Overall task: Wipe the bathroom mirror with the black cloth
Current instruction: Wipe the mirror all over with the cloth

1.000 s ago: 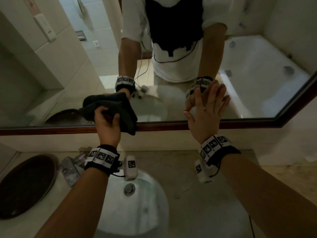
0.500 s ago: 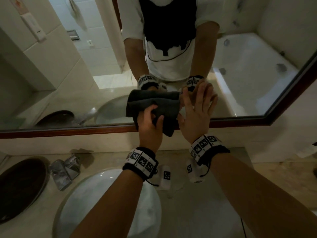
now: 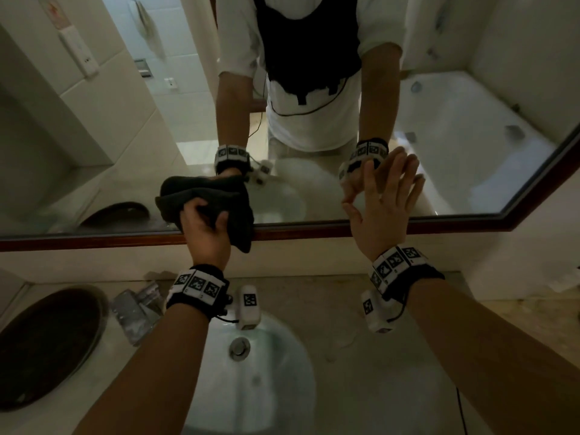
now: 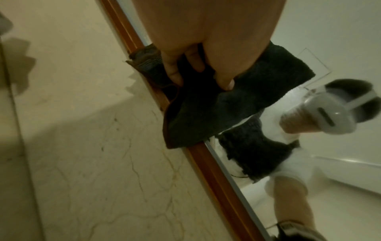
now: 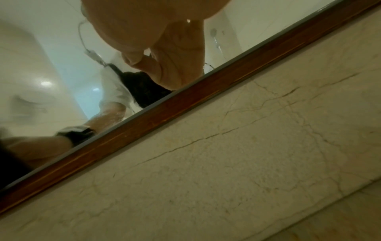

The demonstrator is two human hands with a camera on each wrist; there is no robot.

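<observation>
— How does the black cloth (image 3: 207,202) look in your left hand (image 3: 205,230)?
— It is dark, thick and bunched. Your fingers (image 4: 223,81) curl into it and press it on the mirror (image 3: 455,127), at the bottom edge, over the brown frame (image 3: 314,230).
— And your right hand (image 3: 381,208)?
— Spread flat on the glass, holding nothing.
— The room?
— A white sink (image 3: 266,381) is below, set in a marble counter (image 3: 376,340).
— The cloth's long axis?
— It runs along the bottom edge, and one corner hangs down.
</observation>
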